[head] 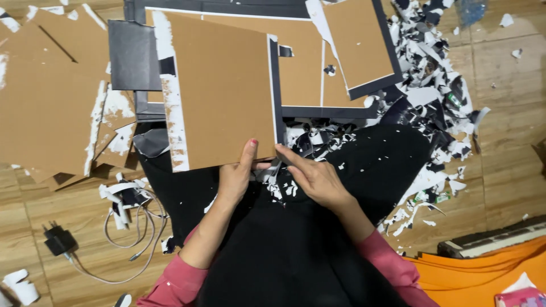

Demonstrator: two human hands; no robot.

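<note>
Two hands at brown board [224, 94] over the lap, left hand [236, 179] clamping its bottom edge, right hand [315, 179] fingers pinching the dark corner strip [275, 91], mid-peel, needing a steady pull along that edge.

A black charger [58, 240] with a pale looped cable [133, 239] lies on the wooden floor [512, 113] toward its lower left corner. Torn brown cardboard sheets [45, 108] spread along the left edge. Black and white paper scraps [438, 96] are heaped toward the upper right. Orange sheets [483, 278] are stacked in the lower right corner, with a pink packet [520, 297] on them.
</note>
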